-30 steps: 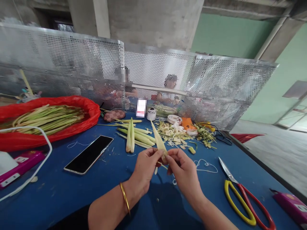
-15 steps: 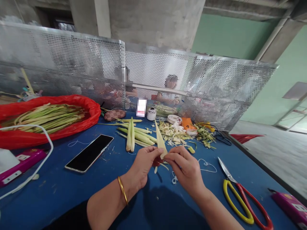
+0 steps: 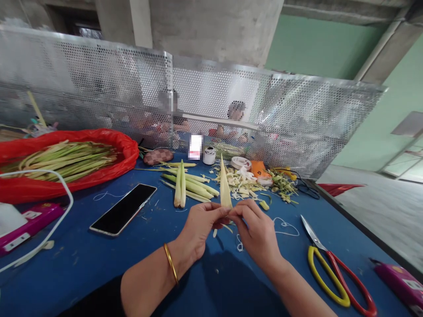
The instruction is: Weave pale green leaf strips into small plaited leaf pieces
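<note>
A pale, pointed leaf piece [image 3: 225, 187] stands upright between my hands, its tip pointing away from me. My left hand [image 3: 202, 224] pinches its lower left edge between thumb and fingers. At the lower right corner, my right hand [image 3: 256, 229] pinches the base, and its fingertips meet those of the left. The very bottom of the leaf is hidden by my fingers. Beyond the left hand lie a trimmed green-and-white stalk bundle [image 3: 180, 187] and several loose stalks [image 3: 198, 187]. White thread [image 3: 287, 226] curls on the table right of my right hand.
Scissors [image 3: 325, 259] with yellow and red handles lie at right. A phone [image 3: 124, 210] rests at left, near a red bag of stalks [image 3: 128, 147]. Leaf scraps [image 3: 243, 185], a tape roll [image 3: 240, 163] and a white can [image 3: 209, 156] stand before the perforated metal screen [image 3: 211, 88].
The leaf piece has turned more upright, its tip shifting right. The fingertips of both hands have come closer together at its base.
</note>
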A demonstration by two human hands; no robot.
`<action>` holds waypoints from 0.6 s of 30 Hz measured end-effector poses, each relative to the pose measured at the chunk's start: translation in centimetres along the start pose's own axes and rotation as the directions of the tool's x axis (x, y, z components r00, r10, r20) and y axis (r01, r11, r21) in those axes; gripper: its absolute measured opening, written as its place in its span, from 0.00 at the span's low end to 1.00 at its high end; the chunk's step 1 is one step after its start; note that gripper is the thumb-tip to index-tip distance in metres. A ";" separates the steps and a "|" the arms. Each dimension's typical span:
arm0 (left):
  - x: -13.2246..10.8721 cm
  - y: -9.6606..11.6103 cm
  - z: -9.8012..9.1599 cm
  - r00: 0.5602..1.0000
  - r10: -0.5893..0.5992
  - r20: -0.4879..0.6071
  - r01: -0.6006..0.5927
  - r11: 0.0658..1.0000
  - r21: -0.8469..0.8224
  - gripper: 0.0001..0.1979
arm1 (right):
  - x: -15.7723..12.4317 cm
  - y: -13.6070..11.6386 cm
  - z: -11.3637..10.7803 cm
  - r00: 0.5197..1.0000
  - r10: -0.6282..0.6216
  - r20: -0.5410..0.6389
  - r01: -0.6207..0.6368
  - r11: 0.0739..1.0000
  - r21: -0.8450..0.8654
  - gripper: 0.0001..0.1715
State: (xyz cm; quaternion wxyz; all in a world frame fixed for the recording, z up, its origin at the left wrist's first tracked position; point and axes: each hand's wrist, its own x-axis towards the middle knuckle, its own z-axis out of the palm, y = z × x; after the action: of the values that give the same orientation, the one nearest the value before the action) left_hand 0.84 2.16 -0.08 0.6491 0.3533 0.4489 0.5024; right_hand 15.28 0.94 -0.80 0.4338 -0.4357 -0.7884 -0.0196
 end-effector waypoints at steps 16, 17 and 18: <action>-0.2 -0.4 0.3 0.997 0.068 0.032 -0.070 0.994 0.086 0.10 | -0.1 0.2 0.4 0.888 0.453 0.080 -0.449 0.812 0.374 0.05; -0.3 -0.4 0.3 0.996 0.071 0.050 -0.076 0.993 0.088 0.10 | 0.0 0.2 0.3 0.883 0.462 0.075 -0.455 0.808 0.374 0.06; -0.4 -0.3 0.4 0.994 0.082 0.067 -0.088 0.992 0.090 0.11 | 0.1 0.2 0.2 0.880 0.469 0.070 -0.459 0.806 0.373 0.07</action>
State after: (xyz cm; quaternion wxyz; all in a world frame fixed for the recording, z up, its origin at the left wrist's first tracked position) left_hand 1.29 1.73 -0.18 0.6238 0.4177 0.4355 0.4967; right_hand 15.29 1.19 -0.94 0.5112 -0.5227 -0.6410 0.2337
